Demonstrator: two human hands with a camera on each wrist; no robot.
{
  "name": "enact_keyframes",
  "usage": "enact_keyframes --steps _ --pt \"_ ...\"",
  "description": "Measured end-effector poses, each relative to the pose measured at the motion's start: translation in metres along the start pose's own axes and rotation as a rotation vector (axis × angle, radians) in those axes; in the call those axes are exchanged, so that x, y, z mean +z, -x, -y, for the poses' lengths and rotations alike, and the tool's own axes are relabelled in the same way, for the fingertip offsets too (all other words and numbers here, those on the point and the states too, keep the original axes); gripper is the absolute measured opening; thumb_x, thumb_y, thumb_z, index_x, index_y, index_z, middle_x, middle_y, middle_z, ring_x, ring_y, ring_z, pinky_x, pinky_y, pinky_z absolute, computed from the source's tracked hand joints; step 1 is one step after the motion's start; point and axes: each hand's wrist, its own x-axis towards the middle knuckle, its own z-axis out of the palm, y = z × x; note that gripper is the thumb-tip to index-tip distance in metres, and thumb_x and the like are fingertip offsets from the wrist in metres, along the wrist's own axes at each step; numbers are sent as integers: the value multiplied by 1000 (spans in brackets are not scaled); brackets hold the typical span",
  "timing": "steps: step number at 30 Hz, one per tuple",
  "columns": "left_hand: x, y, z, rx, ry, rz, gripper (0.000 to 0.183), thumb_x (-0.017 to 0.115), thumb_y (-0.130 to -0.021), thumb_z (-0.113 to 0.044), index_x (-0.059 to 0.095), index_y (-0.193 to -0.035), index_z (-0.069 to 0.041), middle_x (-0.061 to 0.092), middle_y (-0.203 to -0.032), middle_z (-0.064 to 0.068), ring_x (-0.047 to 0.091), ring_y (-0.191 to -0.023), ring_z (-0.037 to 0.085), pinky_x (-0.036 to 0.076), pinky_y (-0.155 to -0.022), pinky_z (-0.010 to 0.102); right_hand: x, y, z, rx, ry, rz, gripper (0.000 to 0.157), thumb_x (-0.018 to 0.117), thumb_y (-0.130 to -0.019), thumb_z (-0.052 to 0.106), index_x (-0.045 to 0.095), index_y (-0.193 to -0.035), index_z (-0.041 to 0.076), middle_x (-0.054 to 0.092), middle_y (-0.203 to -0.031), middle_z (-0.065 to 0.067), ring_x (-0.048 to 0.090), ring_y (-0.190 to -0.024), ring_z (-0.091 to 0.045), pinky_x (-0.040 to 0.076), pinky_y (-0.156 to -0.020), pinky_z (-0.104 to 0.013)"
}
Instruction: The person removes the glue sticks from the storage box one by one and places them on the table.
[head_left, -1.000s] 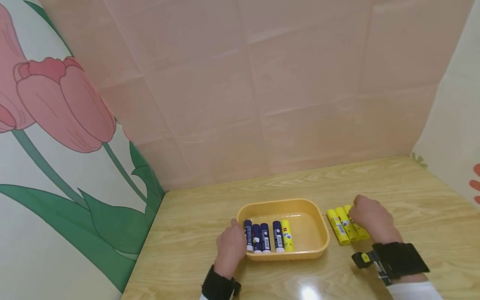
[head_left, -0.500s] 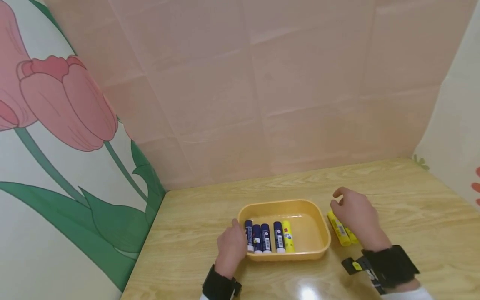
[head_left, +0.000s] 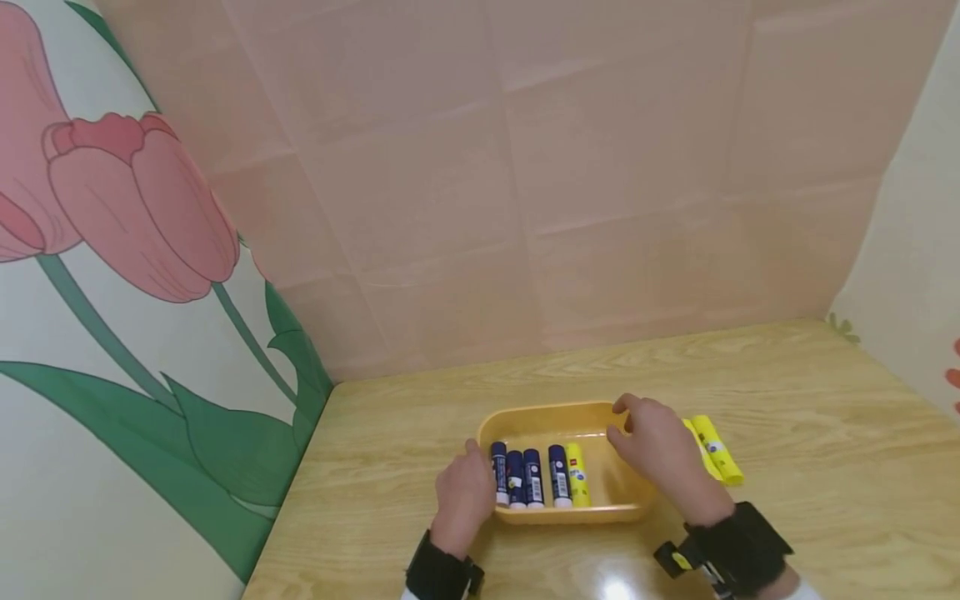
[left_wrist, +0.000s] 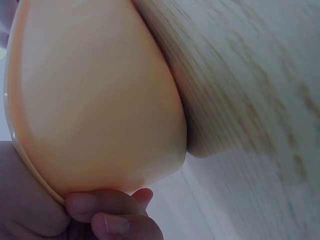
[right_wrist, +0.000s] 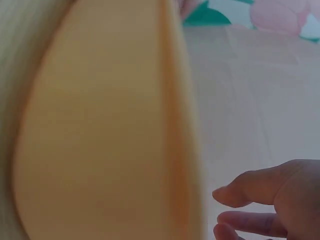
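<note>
A yellow-orange plastic tray (head_left: 622, 510) stands on the table. Dark blue glue sticks (head_left: 533, 477) with white ends lie in its left half, several of them, beside one yellow glue stick (head_left: 577, 475). My left hand (head_left: 467, 485) grips the tray's left end; in the left wrist view its fingers (left_wrist: 107, 205) curl against the outer wall by the rim. Over the tray's right end hovers my right hand (head_left: 663, 442), thumb and fingers parted and bent, holding nothing. In the right wrist view, the same hand (right_wrist: 285, 200) shows beside the tray's rim.
Just right of the tray, more yellow glue sticks (head_left: 717, 450) lie on the wood-grain table (head_left: 817, 417), partly covered by my right hand. A pinkish sheet (head_left: 525, 208) stands behind the table. A wall with painted tulips (head_left: 142, 208) rises at left.
My right hand has moved left from the yellow glue sticks to above the tray's right end. The left hand has stayed on the tray, and the tray's contents look the same.
</note>
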Motion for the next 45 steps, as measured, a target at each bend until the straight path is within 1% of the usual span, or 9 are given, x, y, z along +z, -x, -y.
enact_keyframes --steps 10,14,19,23,30,34,38,41,45 --pt "-1 0 -1 -1 -5 1 32 51 -105 -25 53 -121 2 54 -71 8 52 -59 20 47 -55 37 33 2 11 -37 8 72 36 74 -87 14 62 -115 -4 65 -96 -14 61 -82 -24 53 -67 -40" --pt "-2 1 -1 -6 -3 2 32 50 -105 -25 53 -122 2 54 -71 8 51 -59 19 46 -55 37 41 2 10 -9 -8 134 38 73 -87 14 61 -118 -5 65 -104 -18 60 -88 -26 54 -76 -46" --pt "-3 1 -2 -7 -10 5 33 49 -105 -26 52 -122 2 54 -71 8 52 -60 19 47 -55 37 50 2 9 62 -23 180 45 69 -88 12 57 -127 -7 63 -115 -25 59 -96 -30 52 -86 -53" --pt "-2 1 -1 4 -10 -5 32 50 -105 -25 53 -120 2 54 -71 8 53 -60 20 47 -55 37 53 2 8 74 -15 180 45 67 -89 13 56 -128 -8 63 -115 -26 60 -94 -29 52 -86 -53" --pt "-2 -1 0 6 -7 -10 33 49 -105 -25 53 -122 2 56 -72 9 55 -61 20 48 -56 38 55 3 6 42 1 179 45 67 -90 17 57 -127 -6 65 -113 -24 60 -87 -25 55 -81 -50" --pt "-3 -2 0 -2 -1 3 34 49 -105 -25 52 -124 3 56 -73 9 55 -62 20 49 -57 39 55 2 5 17 23 177 50 70 -90 25 58 -129 -5 66 -116 -24 63 -91 -27 54 -82 -52" --pt "-4 -2 -1 -4 -4 14 35 48 -105 -25 52 -125 3 56 -74 10 55 -63 21 49 -58 39 55 1 4 10 40 188 55 72 -87 30 58 -129 -3 67 -114 -22 63 -86 -25 55 -78 -50" --pt "-4 -1 -1 0 -7 12 34 49 -105 -26 52 -124 3 56 -74 9 55 -62 20 49 -57 38 54 2 4 9 44 186 55 71 -88 31 58 -129 -3 67 -113 -22 63 -86 -25 55 -78 -51" --pt "-4 1 -1 5 -4 4 32 48 -105 -25 53 -121 3 55 -73 9 54 -61 20 48 -56 38 55 2 5 14 74 203 62 73 -88 39 57 -130 -2 67 -112 -21 63 -90 -27 54 -80 -52"
